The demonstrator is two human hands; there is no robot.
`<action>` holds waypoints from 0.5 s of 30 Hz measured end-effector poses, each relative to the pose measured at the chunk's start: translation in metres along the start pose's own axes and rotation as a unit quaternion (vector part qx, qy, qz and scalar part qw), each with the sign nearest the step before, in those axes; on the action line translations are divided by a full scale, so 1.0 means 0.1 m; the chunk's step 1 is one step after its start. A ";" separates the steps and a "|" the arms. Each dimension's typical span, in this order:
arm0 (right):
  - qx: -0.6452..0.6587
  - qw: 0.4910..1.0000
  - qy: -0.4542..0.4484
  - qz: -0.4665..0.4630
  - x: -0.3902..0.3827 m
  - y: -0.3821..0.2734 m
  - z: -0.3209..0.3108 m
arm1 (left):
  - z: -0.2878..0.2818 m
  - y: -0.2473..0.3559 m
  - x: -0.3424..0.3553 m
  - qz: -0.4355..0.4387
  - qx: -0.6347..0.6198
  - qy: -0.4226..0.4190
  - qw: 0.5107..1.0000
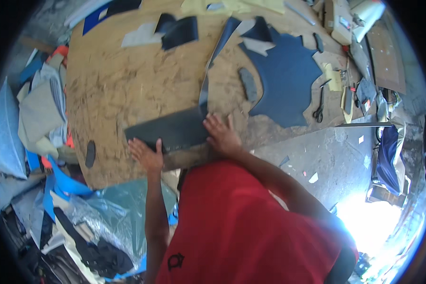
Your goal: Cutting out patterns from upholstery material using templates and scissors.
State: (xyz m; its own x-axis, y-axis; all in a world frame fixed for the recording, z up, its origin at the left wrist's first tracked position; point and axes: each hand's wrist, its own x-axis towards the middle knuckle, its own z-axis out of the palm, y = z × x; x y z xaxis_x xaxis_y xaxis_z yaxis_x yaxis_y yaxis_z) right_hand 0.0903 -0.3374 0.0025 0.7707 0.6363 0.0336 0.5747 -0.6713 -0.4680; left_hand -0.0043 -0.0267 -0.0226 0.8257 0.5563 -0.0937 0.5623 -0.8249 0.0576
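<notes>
Nearest, a red shirt point(241, 222), both forearms reaching up from it. Left hand point(146, 154) flat on the near edge of a dark grey sheet point(168, 131), fingers point(136, 146) stretched out side by side and pressing down, pinching nothing. Right hand point(221, 134) on the sheet's right corner, fingers point(213, 122) spread, also pressing rather than gripping. Sheet itself lying at the near edge of the plywood surface point(123, 85), pinned flat at both ends, a long narrow tail of it point(215, 57) curling away toward the far side.

Judging by that: sheet laid out and held, looking whole, with no cut seen in it; no tool in either hand, so smoothing or positioning seems in progress, shaping apparently undone.

Further out, a small dark oval piece point(90, 154) at the left of the surface, a grey elongated block point(248, 84) just right of the tail, then a large navy hide point(286, 80) with irregular edges. Scissors point(319, 110) beside the hide, well apart from both hands. At the far edge, scattered offcuts point(175, 31) in black, grey and cream.

No bin, box or tray clearly in view; only loose heaps of blue and grey scraps point(38, 109) on the floor at left.
</notes>
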 end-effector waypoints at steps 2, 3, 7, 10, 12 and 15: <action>-0.045 0.999 -0.025 0.011 -0.10 0.02 0.00 | -0.03 -0.04 -0.01 0.004 -0.006 0.007 1.000; -0.047 0.999 -0.014 0.007 -0.13 0.03 0.00 | -0.02 -0.03 -0.01 0.005 -0.009 0.008 1.000; -0.096 0.995 -0.028 0.030 -0.16 -0.11 0.00 | 0.08 -0.24 -0.05 0.016 -0.052 0.038 0.998; -0.122 0.990 -0.033 0.058 -0.34 -0.23 0.08 | 0.02 -0.41 -0.14 0.025 -0.048 -0.003 0.999; -0.132 0.988 -0.036 0.067 -0.35 -0.27 0.12 | -0.03 -0.45 -0.14 0.026 -0.048 -0.018 0.998; -0.090 0.994 0.001 0.064 -0.34 -0.29 0.11 | -0.10 -0.40 -0.10 0.037 -0.052 -0.006 0.998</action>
State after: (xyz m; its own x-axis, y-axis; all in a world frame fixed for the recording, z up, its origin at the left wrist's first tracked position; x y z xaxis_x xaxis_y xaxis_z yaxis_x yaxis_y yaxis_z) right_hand 0.0442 -0.3352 0.0049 0.8413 0.5403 -0.0149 0.5111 -0.8043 -0.3032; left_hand -0.0341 0.0015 -0.0142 0.8645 0.4929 -0.0982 0.5026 -0.8482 0.1674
